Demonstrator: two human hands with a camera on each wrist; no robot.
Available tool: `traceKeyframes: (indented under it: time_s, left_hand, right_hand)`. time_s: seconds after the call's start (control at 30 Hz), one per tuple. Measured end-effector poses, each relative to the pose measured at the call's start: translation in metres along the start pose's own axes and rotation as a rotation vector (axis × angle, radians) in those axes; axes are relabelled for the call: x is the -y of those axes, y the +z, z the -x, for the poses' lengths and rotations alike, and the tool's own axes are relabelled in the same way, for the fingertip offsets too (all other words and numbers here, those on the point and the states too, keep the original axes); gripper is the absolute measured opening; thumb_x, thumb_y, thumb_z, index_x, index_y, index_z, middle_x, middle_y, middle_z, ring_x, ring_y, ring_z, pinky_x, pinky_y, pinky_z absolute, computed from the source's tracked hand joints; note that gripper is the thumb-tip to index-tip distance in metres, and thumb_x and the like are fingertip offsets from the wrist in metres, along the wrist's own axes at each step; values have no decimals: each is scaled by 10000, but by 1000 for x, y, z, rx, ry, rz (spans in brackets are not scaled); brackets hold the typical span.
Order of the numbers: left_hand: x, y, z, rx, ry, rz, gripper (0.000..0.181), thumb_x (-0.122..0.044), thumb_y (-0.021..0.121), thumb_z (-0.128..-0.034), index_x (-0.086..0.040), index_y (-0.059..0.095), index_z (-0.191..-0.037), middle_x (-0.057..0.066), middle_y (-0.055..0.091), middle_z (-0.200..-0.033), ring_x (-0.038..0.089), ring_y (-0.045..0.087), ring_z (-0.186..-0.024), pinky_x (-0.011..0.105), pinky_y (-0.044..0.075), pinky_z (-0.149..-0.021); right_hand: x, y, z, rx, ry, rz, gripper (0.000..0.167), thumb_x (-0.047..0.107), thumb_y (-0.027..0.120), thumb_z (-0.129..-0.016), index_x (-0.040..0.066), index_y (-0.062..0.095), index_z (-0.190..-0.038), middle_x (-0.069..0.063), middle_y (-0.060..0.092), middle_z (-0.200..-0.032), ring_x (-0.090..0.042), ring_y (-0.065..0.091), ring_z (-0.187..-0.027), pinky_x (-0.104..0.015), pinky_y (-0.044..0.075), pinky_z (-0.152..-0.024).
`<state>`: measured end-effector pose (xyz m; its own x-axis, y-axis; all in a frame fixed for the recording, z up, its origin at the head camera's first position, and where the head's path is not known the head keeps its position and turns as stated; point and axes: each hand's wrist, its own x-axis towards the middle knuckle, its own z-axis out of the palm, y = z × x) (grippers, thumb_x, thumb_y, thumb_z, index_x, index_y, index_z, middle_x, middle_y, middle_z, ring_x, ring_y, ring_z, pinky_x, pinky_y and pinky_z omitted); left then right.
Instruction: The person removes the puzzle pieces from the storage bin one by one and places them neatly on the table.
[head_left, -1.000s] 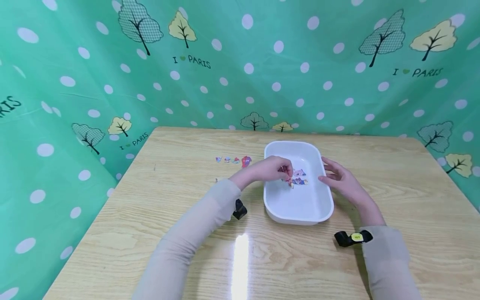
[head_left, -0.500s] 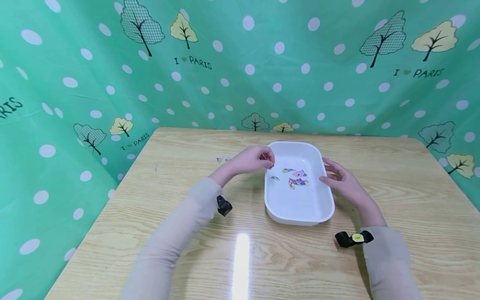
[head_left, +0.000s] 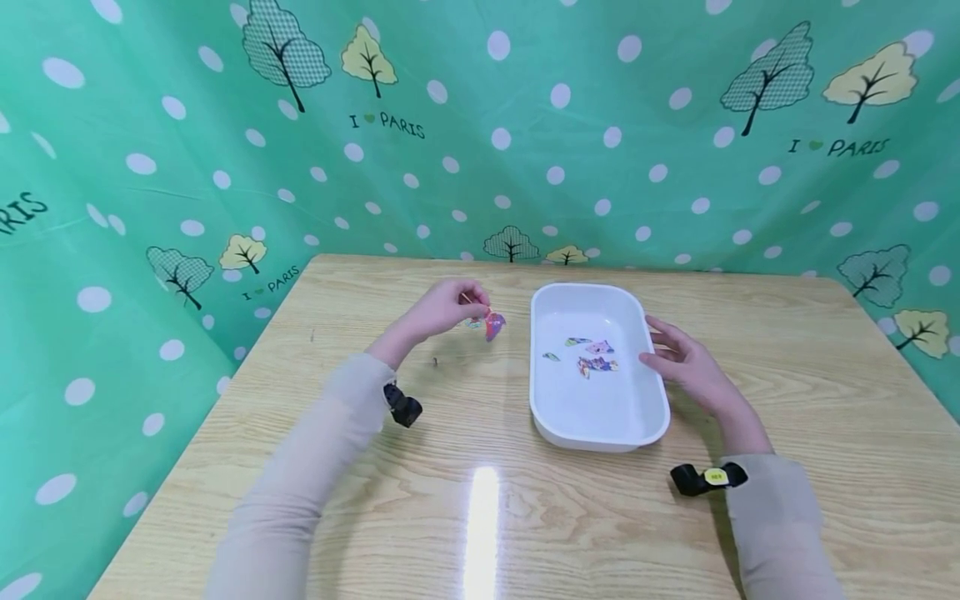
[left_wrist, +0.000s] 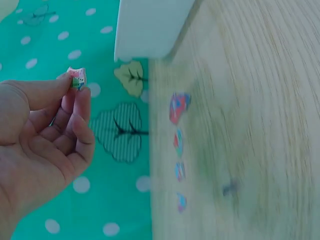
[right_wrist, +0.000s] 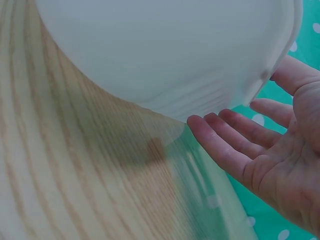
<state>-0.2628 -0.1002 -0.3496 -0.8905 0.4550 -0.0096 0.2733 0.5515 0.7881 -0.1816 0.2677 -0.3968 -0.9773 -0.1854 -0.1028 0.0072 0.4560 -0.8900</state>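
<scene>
Thumb and fingertips of the left hand (head_left: 442,308) (left_wrist: 45,137) pinch a small colourful cutout (left_wrist: 77,77), held up above the table's far left part. Beside and partly under that hand, several cutouts lie in a row, the largest a red and purple one (head_left: 493,326) (left_wrist: 179,106). The right hand (head_left: 693,367) (right_wrist: 265,145) holds the right side of a white tub (head_left: 600,418) (right_wrist: 165,45), its thumb at the rim and its other fingers against the outer wall. Several cutouts, among them a pink one (head_left: 599,347), lie flat inside the tub.
A tiny dark bit (head_left: 435,362) (left_wrist: 230,188) lies on the wooden table (head_left: 570,517) nearer than the row. A green dotted curtain (head_left: 450,133) hangs behind the table. Black wrist straps (head_left: 403,406) are on both arms.
From over the tub, the left hand has moved left to the row of cutouts. Cutouts in the tub that it covered now show. The right hand stays on the tub.
</scene>
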Motion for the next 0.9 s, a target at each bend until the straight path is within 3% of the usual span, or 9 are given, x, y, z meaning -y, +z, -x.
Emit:
traceKeyframes:
  time_s: [0.23, 0.5, 0.9]
  left_hand:
    - [21, -14, 6, -85, -107, 2, 129, -167, 580, -883, -59, 603, -951, 83, 598, -926, 317, 575, -919, 375, 478, -767]
    - [51, -24, 11, -194, -204, 8, 158, -132, 575, -878, -19, 589, -987, 104, 580, -931, 241, 548, -872, 342, 480, -754]
    - [83, -33, 13, -263, -316, -70, 144, -120, 583, -877, -4, 626, -952, 101, 607, -884, 188, 545, -785, 230, 429, -661]
  right_hand:
    - [-1, 0, 0, -3, -12, -8, 707, 319, 556, -898, 170, 156, -1462, -213, 332, -1394, -350, 416, -1193, -178, 478, -784]
    - [-2, 0, -1, 2, -9, -19, 712, 315, 559, -897, 188, 147, -1463, -214, 320, -1403, -355, 408, -1205, -187, 482, -782]
    - [-1, 0, 0, -4, -2, 1, 712, 326, 563, -893, 186, 158, -1462, -213, 330, -1392, -363, 406, -1206, -214, 482, -794]
